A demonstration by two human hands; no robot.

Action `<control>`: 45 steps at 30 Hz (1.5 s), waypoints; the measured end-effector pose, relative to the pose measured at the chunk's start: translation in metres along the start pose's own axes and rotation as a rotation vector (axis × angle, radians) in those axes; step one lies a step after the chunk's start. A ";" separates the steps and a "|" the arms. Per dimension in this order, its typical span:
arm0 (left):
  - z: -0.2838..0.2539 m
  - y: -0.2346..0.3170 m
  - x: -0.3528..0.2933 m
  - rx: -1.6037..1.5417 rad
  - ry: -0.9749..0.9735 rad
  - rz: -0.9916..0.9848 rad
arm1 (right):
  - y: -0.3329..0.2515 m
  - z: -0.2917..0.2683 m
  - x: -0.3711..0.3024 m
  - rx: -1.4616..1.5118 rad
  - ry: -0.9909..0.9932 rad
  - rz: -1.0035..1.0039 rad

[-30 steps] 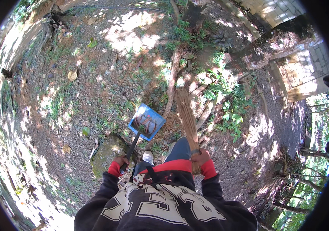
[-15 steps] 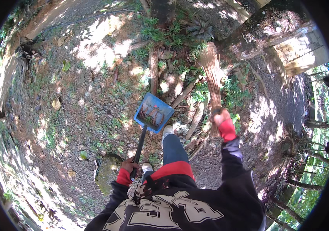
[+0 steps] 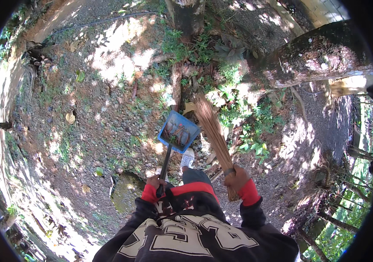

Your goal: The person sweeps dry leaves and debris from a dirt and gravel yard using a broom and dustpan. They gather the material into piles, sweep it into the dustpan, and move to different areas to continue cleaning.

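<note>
Broom in right hand: fingers closed round its bound end, no gap visible, butt ends sticking out behind the fist. Left hand likewise closed, wrapped about the dark handle of the dustpan; thumb position too small to read. Mossy stone just left of the left grip. White shoe ahead of both fists and between them, just below the pan.

Blue dustpan lies ahead of the left grip and slightly right, with brown litter in it. Bristles fan out ahead and left of the right fist, their far end just beyond the pan's right side (contact with pan or ground: cannot tell).

Change: half a second ago the right arm was stretched out, bristles up by the spiky plant; the fist is now nearer the body, bristles swung in toward the pan. Judged meaning: a return stroke, bringing broom and pan together, litter load looking much the same.

Farther ahead of the grips: yellowish leaf by the bristle tips, then root; thick trunk far off to the right.
</note>
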State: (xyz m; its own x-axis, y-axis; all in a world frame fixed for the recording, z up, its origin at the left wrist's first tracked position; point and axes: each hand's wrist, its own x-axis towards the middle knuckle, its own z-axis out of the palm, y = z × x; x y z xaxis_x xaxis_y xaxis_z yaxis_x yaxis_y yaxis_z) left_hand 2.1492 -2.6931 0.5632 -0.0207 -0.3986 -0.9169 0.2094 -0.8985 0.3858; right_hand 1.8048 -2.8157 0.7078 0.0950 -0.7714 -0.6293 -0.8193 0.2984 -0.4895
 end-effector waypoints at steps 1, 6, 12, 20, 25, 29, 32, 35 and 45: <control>-0.004 0.003 -0.002 0.107 0.010 0.006 | -0.008 -0.010 0.020 -0.049 0.016 0.016; -0.025 0.019 0.004 0.018 0.037 -0.044 | -0.088 -0.058 0.178 0.164 -0.049 -0.016; -0.071 0.059 0.031 0.103 0.045 0.006 | -0.142 -0.032 0.298 -0.547 -0.560 -0.307; -0.121 0.083 0.038 -0.035 -0.011 0.023 | -0.112 -0.062 0.138 -0.075 -0.247 0.093; -0.138 0.098 0.053 -0.082 -0.071 -0.017 | -0.179 -0.047 0.271 0.028 -0.231 -0.129; -0.154 0.100 0.062 -0.081 -0.053 -0.011 | -0.185 0.005 0.368 -0.796 -0.578 -0.123; -0.166 0.099 0.062 0.001 0.011 -0.028 | -0.174 -0.001 0.333 -0.971 -0.806 0.031; -0.171 0.101 0.059 0.028 0.003 0.062 | -0.171 -0.058 0.253 -0.320 -0.561 0.137; -0.158 0.096 0.064 0.112 0.054 0.148 | -0.178 -0.054 0.267 -0.683 -0.305 0.117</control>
State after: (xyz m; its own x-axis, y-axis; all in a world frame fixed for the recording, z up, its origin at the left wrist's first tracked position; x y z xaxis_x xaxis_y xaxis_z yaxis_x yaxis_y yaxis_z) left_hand 2.3223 -2.7755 0.5251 0.0552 -0.5198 -0.8525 0.0963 -0.8471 0.5227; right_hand 1.9455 -3.1047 0.6595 0.0568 -0.5369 -0.8417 -0.9924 -0.1227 0.0113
